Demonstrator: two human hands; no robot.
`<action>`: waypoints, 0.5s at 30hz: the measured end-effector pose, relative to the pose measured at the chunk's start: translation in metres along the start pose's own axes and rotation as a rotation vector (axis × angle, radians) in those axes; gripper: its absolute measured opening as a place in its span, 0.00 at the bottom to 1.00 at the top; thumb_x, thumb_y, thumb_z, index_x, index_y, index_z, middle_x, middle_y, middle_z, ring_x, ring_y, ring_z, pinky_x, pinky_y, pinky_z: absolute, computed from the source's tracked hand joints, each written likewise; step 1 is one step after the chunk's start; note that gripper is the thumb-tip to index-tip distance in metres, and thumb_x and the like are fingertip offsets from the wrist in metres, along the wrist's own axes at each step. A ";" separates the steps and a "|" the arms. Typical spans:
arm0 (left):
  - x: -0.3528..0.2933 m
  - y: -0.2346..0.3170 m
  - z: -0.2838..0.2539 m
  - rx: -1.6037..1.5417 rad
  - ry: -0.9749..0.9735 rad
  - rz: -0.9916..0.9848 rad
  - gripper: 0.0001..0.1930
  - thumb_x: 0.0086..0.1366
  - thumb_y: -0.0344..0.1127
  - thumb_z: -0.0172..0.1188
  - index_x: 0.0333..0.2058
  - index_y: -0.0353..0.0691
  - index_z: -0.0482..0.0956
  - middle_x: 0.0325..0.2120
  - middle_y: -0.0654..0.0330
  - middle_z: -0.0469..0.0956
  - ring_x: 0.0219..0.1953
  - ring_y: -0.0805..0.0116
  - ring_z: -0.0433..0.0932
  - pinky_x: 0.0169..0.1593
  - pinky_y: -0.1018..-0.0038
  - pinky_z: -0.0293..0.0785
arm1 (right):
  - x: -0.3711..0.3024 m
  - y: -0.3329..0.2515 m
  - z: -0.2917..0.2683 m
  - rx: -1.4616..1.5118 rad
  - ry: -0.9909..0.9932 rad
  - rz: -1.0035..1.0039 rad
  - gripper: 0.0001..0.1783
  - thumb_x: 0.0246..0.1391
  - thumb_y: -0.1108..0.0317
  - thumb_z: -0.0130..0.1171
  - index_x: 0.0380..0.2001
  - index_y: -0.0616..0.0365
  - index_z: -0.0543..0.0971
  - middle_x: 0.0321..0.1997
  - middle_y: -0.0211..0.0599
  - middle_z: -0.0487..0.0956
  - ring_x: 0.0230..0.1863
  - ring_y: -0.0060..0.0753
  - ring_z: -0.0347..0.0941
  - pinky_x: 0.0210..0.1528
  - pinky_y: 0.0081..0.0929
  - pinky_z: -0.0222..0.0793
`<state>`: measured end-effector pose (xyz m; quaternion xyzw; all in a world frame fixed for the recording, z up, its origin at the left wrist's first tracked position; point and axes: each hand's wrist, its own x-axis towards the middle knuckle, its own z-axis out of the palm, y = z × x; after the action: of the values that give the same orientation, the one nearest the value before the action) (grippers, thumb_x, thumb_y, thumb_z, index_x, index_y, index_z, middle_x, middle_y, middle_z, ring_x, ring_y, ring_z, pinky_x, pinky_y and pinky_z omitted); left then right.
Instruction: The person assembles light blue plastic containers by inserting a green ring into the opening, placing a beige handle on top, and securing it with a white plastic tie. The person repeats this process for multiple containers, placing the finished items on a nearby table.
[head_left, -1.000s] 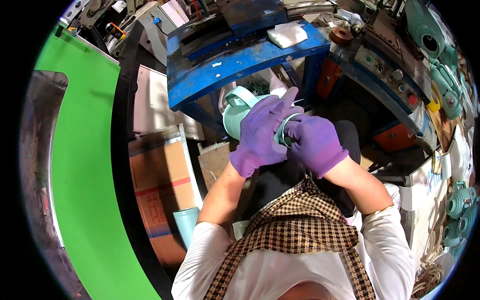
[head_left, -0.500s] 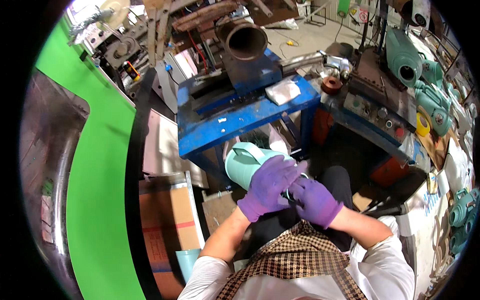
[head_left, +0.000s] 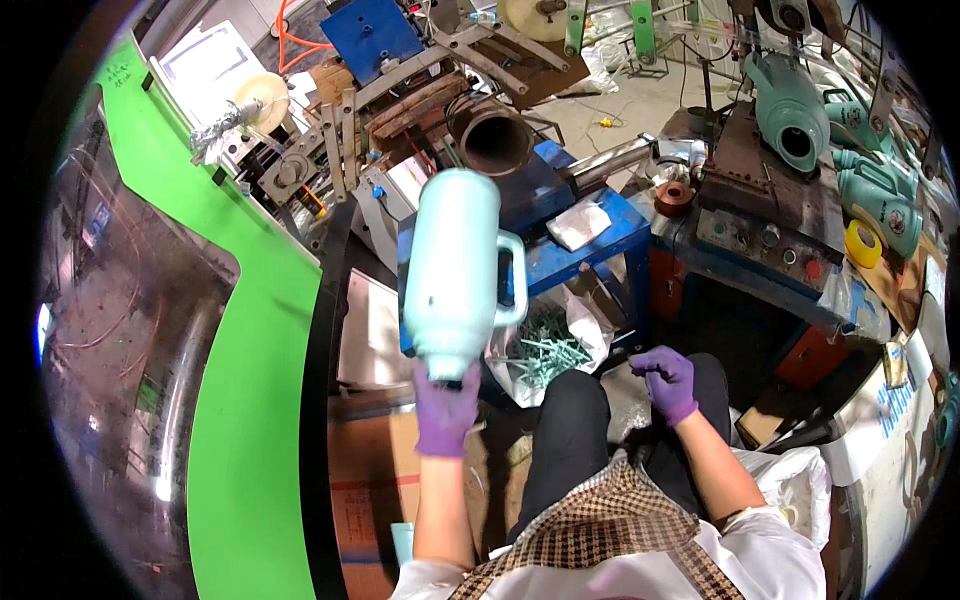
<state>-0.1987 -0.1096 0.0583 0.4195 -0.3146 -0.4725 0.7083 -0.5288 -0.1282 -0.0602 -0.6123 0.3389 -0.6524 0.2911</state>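
Observation:
A mint-green plastic thermos shell [head_left: 455,260] with a side handle stands out in front of me, its neck toward me and its broad end pointing away. My left hand [head_left: 445,415], in a purple glove, grips it at the neck; the shell hides most of the fingertips. Over my thigh is my right hand [head_left: 667,385], gloved the same, with its fingers curled in. Whether something small is inside them I cannot make out. Between the shell and my knees sits a white bag [head_left: 590,335] filled with thin mint-green plastic scraps [head_left: 545,352].
A blue metal bench [head_left: 560,258] carries a dark pipe [head_left: 495,140] and a white packet [head_left: 579,225]. At right stands a machine with a control panel [head_left: 750,240]; more green thermos shells [head_left: 790,125] lie around it. A bright green panel [head_left: 255,400] and cardboard box [head_left: 375,480] are at left.
My hands have moved apart. The left has swung the thermos shell forward and turned it so its broad end points away; the right has drawn away to the right. My head view has shifted.

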 end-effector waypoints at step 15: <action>0.178 -0.007 0.237 -0.086 -0.315 0.087 0.22 0.69 0.37 0.57 0.57 0.33 0.64 0.53 0.49 0.69 0.49 0.55 0.73 0.51 0.66 0.80 | 0.010 0.039 0.008 0.337 0.093 0.420 0.17 0.53 0.85 0.46 0.38 0.66 0.83 0.38 0.35 0.83 0.35 0.23 0.79 0.39 0.20 0.74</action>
<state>-0.3376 -0.3473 0.1670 0.2957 -0.4191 -0.5142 0.6874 -0.5226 -0.1598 -0.0850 -0.4410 0.3581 -0.6522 0.5019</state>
